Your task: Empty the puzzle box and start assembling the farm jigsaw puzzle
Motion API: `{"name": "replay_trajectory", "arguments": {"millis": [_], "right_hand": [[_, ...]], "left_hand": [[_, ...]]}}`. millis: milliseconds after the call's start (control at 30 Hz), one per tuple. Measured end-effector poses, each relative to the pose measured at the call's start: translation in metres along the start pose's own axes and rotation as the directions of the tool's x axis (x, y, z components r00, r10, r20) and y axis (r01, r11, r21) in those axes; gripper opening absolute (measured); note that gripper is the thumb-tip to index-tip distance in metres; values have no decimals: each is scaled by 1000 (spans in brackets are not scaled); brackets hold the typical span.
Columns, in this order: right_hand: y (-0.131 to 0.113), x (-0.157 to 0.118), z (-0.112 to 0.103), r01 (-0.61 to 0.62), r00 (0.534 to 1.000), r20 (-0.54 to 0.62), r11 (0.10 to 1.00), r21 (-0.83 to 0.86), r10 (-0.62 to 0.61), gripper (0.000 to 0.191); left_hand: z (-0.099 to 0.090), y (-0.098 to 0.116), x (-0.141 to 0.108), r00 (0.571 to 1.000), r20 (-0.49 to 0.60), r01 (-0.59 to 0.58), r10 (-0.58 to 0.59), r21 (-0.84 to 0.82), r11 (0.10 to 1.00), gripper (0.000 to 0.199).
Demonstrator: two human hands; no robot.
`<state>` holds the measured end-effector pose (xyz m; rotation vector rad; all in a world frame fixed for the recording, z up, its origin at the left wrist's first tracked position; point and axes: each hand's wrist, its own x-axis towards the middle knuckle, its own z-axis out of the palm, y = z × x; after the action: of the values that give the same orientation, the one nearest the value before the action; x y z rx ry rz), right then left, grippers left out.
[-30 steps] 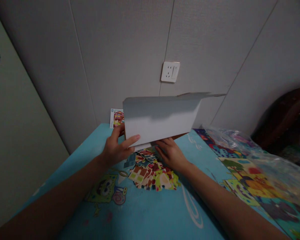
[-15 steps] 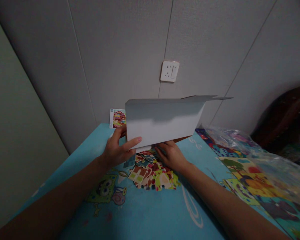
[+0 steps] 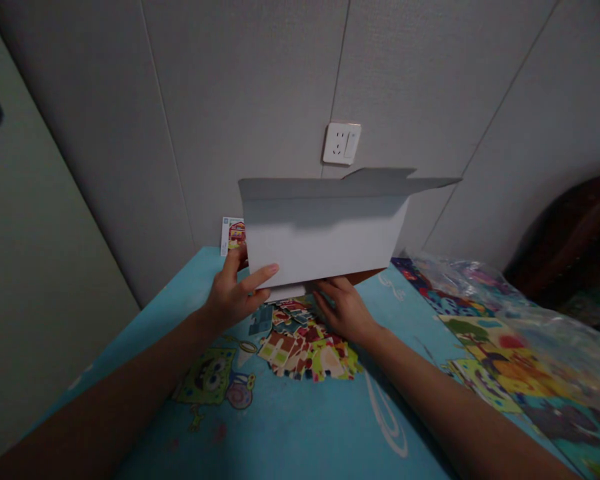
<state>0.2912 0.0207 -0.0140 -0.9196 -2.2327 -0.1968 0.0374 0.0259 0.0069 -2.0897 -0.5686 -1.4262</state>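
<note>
A white cardboard box (image 3: 325,233) with its flaps open is held tilted above the table. My left hand (image 3: 233,287) grips its lower left corner, thumb on the white face and fingers behind. Under the box's lower edge reaches my right hand (image 3: 343,307); its fingertips are hidden there, so I cannot tell whether they hold anything. A heap of colourful jigsaw puzzle pieces (image 3: 305,350) lies below the box, beside my right hand. Behind the left hand stands a small picture card (image 3: 234,233), partly covered by the box.
The table has a blue cartoon-printed cover (image 3: 290,433). On the right lie colourful picture boards (image 3: 495,347) under crumpled clear plastic (image 3: 555,340). A grey wall with a socket (image 3: 341,143) rises behind, and a dark brown rounded object (image 3: 570,233) stands at far right.
The box has tilted, its upper edge and flaps rising, and its left end has shifted slightly left, covering more of the card. My left hand moved with it; my right hand has hardly moved.
</note>
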Motion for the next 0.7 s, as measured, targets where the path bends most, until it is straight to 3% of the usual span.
{"name": "replay_trajectory", "arguments": {"millis": [233,400,600,700], "right_hand": [[1,0,-1,65,994,-95,996,64,-58,35],[-2,-1,-3,121,989,-98,985,127,-109,30],[-2,-1,-6,87,990,-123,980,180,-65,25],[-1,1,-7,-8,993,-118,987,160,27,23]], "left_hand": [[0,-7,-4,999,9,41,-42,41,998,68],[-2,-11,-3,995,-5,96,-96,63,993,70],[-1,-9,1,987,-118,119,-109,83,989,70],[4,-7,2,943,-231,249,-241,4,969,74]]}}
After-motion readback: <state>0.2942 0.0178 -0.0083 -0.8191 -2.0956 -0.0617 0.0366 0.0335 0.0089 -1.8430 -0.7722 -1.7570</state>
